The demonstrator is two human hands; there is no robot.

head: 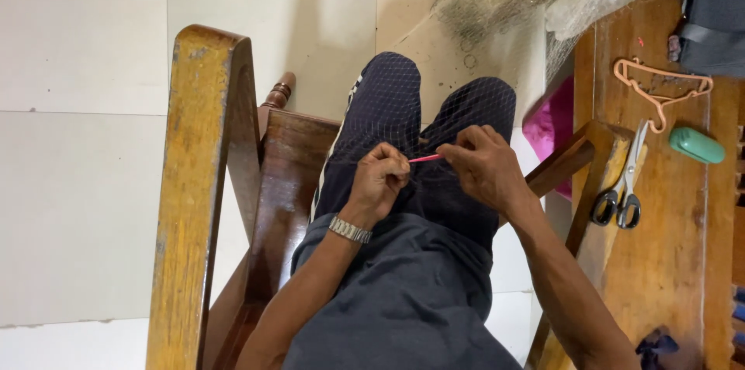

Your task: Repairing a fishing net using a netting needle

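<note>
Fingers of your left hand (379, 178) and right hand (483, 164) pinched on a pink needle (424, 158), over netting (434, 118) across your lap.

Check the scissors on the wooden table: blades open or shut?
Shut. The scissors lie flat on the wooden table, blades together in one narrow strip, black handle loops side by side. Neither hand touches them.

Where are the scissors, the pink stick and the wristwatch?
scissors (623, 184): head view, on the blades just above the black handles.
pink stick (424, 158): head view, on its middle, between both hands.
wristwatch (349, 229): head view, on the metal band.
</note>
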